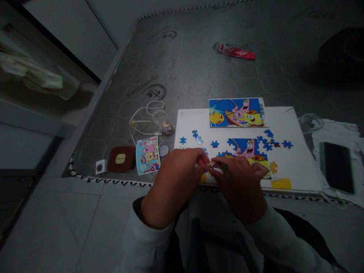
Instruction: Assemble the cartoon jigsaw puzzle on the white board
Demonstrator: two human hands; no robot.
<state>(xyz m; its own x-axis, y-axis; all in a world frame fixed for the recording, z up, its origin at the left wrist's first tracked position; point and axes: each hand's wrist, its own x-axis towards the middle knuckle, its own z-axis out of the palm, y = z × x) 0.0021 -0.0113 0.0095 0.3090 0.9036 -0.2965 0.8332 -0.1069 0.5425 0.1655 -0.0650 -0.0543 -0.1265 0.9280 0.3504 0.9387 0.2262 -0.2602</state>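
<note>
Both my hands meet over the front of a white board [193, 117], fingers pinched together. My left hand [182, 170] and my right hand [239, 178] grip small jigsaw pieces [210, 165] between their fingertips, partly hidden by the fingers. Beneath and beyond my right hand lies a partly joined puzzle [247, 147] with a pink starfish and a yellow figure. Loose blue pieces [214, 144] lie to its left, and a cluster of more blue pieces [267, 145] to its right. A yellow piece [273, 167] rests by the puzzle's right edge. Behind stands the matching picture card [236, 113].
Left of the board are a cartoon card [148, 155], a clear cup [160, 118] on its side with small pieces, a white cable [136, 113] and a brown box [121, 159]. A phone [338, 167] lies on the right. A red wrapper [234, 50] is farther back.
</note>
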